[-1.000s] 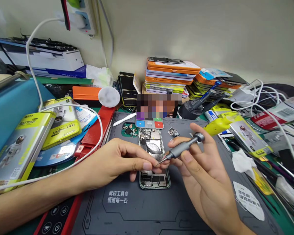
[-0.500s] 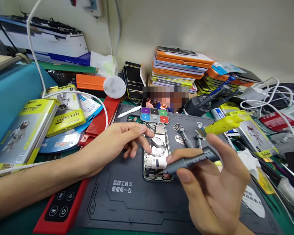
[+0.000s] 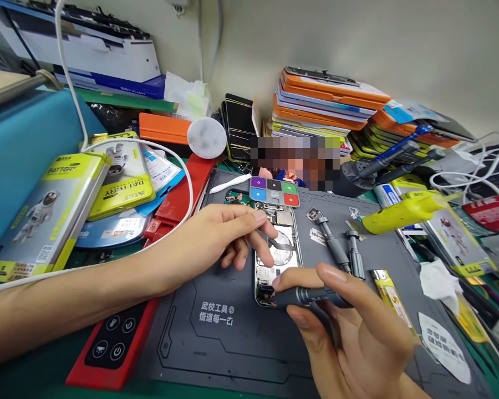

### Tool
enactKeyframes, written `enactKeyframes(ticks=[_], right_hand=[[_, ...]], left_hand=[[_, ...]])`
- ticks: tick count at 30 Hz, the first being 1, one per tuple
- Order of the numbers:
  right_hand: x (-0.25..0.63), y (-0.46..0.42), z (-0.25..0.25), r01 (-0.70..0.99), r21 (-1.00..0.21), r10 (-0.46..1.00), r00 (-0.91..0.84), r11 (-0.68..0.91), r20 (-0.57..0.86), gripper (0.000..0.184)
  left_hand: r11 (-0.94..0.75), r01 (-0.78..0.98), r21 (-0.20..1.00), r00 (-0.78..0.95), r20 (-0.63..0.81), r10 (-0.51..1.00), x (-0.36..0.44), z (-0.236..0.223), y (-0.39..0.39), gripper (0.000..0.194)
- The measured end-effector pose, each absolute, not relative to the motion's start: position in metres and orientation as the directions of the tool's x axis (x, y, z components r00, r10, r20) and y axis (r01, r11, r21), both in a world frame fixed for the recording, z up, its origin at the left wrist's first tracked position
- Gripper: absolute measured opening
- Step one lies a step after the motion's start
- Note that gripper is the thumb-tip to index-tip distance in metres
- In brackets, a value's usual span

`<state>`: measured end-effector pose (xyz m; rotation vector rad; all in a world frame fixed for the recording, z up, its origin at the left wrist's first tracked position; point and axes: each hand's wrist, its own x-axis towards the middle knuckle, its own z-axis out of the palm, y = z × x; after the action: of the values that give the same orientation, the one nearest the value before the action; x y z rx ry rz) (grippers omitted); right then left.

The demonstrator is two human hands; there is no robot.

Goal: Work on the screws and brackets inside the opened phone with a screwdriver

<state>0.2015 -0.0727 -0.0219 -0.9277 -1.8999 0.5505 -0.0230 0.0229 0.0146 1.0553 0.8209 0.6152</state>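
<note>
An opened phone (image 3: 285,256) lies on the grey mat (image 3: 249,354), its inner parts and a round coil exposed. My left hand (image 3: 220,233) reaches over the phone's left edge, fingers loosely bent and apart, with nothing held. Whether its fingertips touch the phone I cannot tell. My right hand (image 3: 357,332) grips a dark grey screwdriver (image 3: 307,296) between thumb and fingers. The screwdriver lies nearly level and points left at the lower end of the phone; its tip is hard to make out there.
Behind the phone sits a coloured screw tray (image 3: 274,188). To the right lie two grey screwdrivers (image 3: 335,244), a yellow bottle (image 3: 399,215) and a lighter (image 3: 391,296). Battery boxes (image 3: 45,210) and a red device (image 3: 100,360) stand left. Stacked orange boxes (image 3: 336,88) are at the back.
The view has shifted, so the scene sits further right. The screwdriver's rear end has dropped, making it more level. My left hand keeps its place by the phone.
</note>
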Motion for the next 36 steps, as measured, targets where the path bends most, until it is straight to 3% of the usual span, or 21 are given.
enactKeyframes(ticks=[9, 15, 26, 36], right_hand=[[0.198, -0.065, -0.012, 0.383, -0.633, 0.739, -0.387, 0.673, 0.552, 0.081], [0.202, -0.061, 0.005, 0.409, -0.577, 0.706, -0.457, 0.707, 0.541, 0.053], [0.204, -0.063, 0.015, 0.431, -0.498, 0.658, -0.46, 0.752, 0.596, 0.061], [0.204, -0.063, 0.011, 0.373, -0.505, 0.627, -0.496, 0.778, 0.601, 0.069]], left_hand=[[0.365, -0.046, 0.93, 0.563, -0.278, 0.778, -0.022, 0.015, 0.023, 0.032], [0.352, -0.049, 0.935, 0.583, -0.259, 0.77, -0.023, 0.014, 0.023, 0.034], [0.364, -0.007, 0.931, 0.569, -0.296, 0.767, -0.019, 0.016, 0.02, 0.042], [0.273, 0.102, 0.957, 0.552, -0.283, 0.784, -0.02, 0.013, 0.017, 0.049]])
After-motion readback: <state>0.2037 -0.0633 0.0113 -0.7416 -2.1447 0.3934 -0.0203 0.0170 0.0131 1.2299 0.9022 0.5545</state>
